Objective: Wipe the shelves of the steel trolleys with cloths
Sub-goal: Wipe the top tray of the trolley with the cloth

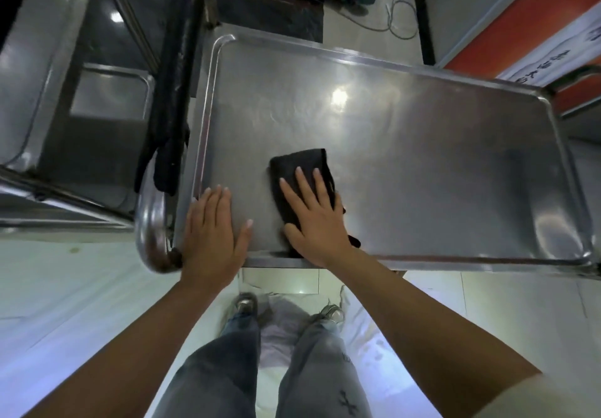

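A steel trolley's top shelf (422, 157) fills the middle of the head view, shiny and rimmed. A folded black cloth (300, 164) lies on it near the front edge. My right hand (313, 216) presses flat on the cloth with straight, spread fingers. My left hand (213, 232) rests flat on the bare steel at the shelf's near left corner, fingers straight, thumb out. Another black cloth (172, 108) hangs over the trolley's left handle bar.
A second steel trolley (48, 92) stands close at the left, its lower shelf showing. The curved handle tube (149, 232) sits by my left hand. Cables lie on the tiled floor behind. My legs and shoes stand just before the shelf's front edge.
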